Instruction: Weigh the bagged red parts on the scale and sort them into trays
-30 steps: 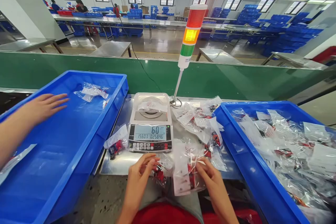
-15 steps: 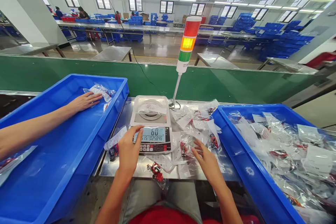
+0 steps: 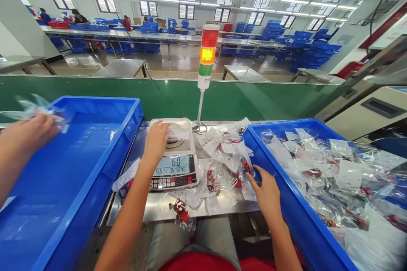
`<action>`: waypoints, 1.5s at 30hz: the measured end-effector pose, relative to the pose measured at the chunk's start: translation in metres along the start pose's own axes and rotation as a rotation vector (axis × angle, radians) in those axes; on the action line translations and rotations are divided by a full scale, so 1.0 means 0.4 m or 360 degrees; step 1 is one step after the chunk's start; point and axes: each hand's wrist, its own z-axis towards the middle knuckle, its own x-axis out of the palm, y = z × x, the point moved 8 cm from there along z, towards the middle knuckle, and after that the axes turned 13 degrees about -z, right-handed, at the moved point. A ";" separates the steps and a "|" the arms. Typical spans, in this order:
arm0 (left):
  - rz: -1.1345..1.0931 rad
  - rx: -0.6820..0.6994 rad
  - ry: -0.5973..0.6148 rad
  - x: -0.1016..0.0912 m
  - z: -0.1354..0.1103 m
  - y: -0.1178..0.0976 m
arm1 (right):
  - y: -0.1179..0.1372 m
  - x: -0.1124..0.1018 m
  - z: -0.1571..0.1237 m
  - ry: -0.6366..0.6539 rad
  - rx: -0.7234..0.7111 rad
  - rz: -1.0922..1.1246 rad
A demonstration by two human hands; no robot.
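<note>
Your left hand (image 3: pixel 154 146) pressed flat on a bag (image 3: pixel 176 132) on the digital scale (image 3: pixel 173 171)! Your right hand (image 3: pixel 267 194) hung open by the blue tray (image 3: pixel 305 224).

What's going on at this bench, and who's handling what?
A person's left hand is on a clear plastic bag on the pan of a digital scale. Their right hand is beside a blue tray full of bagged red parts. A co-worker's hand holds another bag over a second blue tray.
</note>
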 end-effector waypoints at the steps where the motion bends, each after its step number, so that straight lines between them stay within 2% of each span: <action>1: -0.0009 -0.0035 -0.0019 -0.001 0.011 0.012 | -0.001 0.020 0.005 0.0022 -0.0003 -0.0014; 4: -0.0063 -0.0134 -0.0099 -0.010 0.043 0.036 | -0.010 0.072 0.030 0.0068 0.0114 -0.0063; 7: -0.0154 -0.0202 -0.0286 -0.052 0.049 0.035 | -0.020 0.087 0.059 0.0103 0.0281 -0.0128; 9: -0.0232 -0.0232 -0.0468 -0.105 0.025 0.023 | -0.013 0.056 0.076 -0.0001 0.0357 -0.0137; 11: -0.0297 -0.0251 -0.0647 -0.165 -0.025 0.003 | 0.028 -0.009 0.093 -0.0249 0.0337 -0.0040; 12: -0.0339 -0.0258 -0.0733 -0.194 -0.057 -0.008 | 0.068 -0.044 0.103 -0.0377 0.0260 0.0059; 14: -0.0507 -0.0282 -0.0883 -0.239 -0.128 -0.028 | 0.187 -0.103 0.134 -0.0524 -0.0027 0.0310; 17: -0.0851 -0.0363 -0.1001 -0.263 -0.230 -0.044 | 0.425 -0.140 0.192 -0.0437 -0.0572 0.0563; 19: -0.0942 -0.0458 -0.0982 -0.259 -0.285 -0.041 | 0.569 -0.142 0.216 -0.0322 -0.0880 0.0600; 21: -0.0940 -0.0553 -0.0920 -0.253 -0.331 -0.031 | 0.664 -0.139 0.219 -0.0215 -0.1038 0.0597; 23: -0.0889 -0.0587 -0.0851 -0.250 -0.369 -0.025 | 0.692 -0.139 0.199 -0.0111 -0.1013 0.0684; 25: -0.0773 -0.0503 -0.0777 -0.249 -0.396 -0.039 | 0.666 -0.127 0.157 0.0145 -0.0845 0.0912; 28: -0.0475 -0.0090 -0.0664 -0.228 -0.423 -0.115 | 0.594 -0.068 0.032 0.0903 -0.0552 0.1319; 30: -0.0328 0.0254 -0.0506 -0.176 -0.441 -0.183 | 0.546 -0.035 -0.073 0.1355 -0.0401 0.1485; 31: -0.0292 0.0385 -0.0416 -0.142 -0.451 -0.211 | 0.521 -0.025 -0.118 0.1492 -0.0333 0.1541; 33: -0.0287 0.0533 -0.0258 -0.073 -0.470 -0.252 | 0.463 -0.008 -0.181 0.1612 -0.0153 0.1625; 35: -0.0314 0.0551 -0.0194 -0.024 -0.484 -0.272 | 0.398 0.002 -0.211 0.1600 0.0095 0.1728; 37: -0.0349 0.0497 -0.0198 -0.004 -0.489 -0.275 | 0.321 0.002 -0.213 0.1466 0.0416 0.1768; 40: -0.0397 0.0371 -0.0270 -0.021 -0.481 -0.258 | 0.201 -0.032 -0.178 0.0972 0.0837 0.1699; 42: -0.0385 0.0283 -0.0322 -0.047 -0.470 -0.238 | 0.152 -0.063 -0.151 0.0637 0.0944 0.1607; 45: -0.0285 0.0180 -0.0444 -0.090 -0.459 -0.205 | 0.146 -0.067 -0.128 0.0496 0.0901 0.1494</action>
